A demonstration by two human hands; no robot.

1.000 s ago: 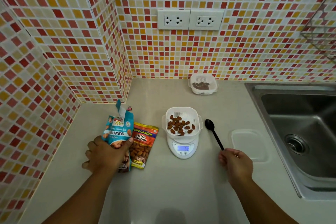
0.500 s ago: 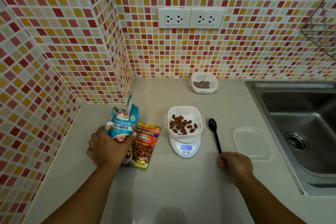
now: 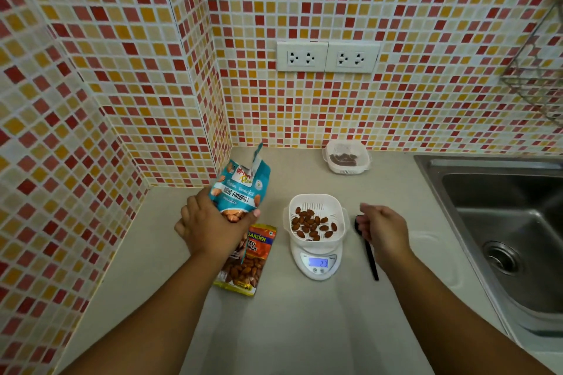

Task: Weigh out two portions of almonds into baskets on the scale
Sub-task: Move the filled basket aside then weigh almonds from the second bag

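A white basket (image 3: pixel 315 202) holding several almonds (image 3: pixel 310 224) sits on the small white scale (image 3: pixel 318 266), whose lit display reads 23. My left hand (image 3: pixel 210 225) grips the open blue almond bag (image 3: pixel 242 189) by its lower part and holds it upright, left of the scale. My right hand (image 3: pixel 382 228) hovers just right of the basket with loosely curled fingers, covering the bowl of the black spoon (image 3: pixel 371 259), which lies on the counter. A second white basket (image 3: pixel 347 158) with dark almonds stands at the back wall.
An orange almond bag (image 3: pixel 254 259) lies flat under my left wrist. A steel sink (image 3: pixel 502 222) fills the right side, with a clear lid (image 3: pixel 426 239) on the counter beside it. A wire rack (image 3: pixel 536 76) and wall outlets (image 3: pixel 327 56) hang on the tiled wall.
My left hand has raised the blue bag off the counter. My right hand has left the spoon's handle end and moved forward over its bowl, towards the basket.
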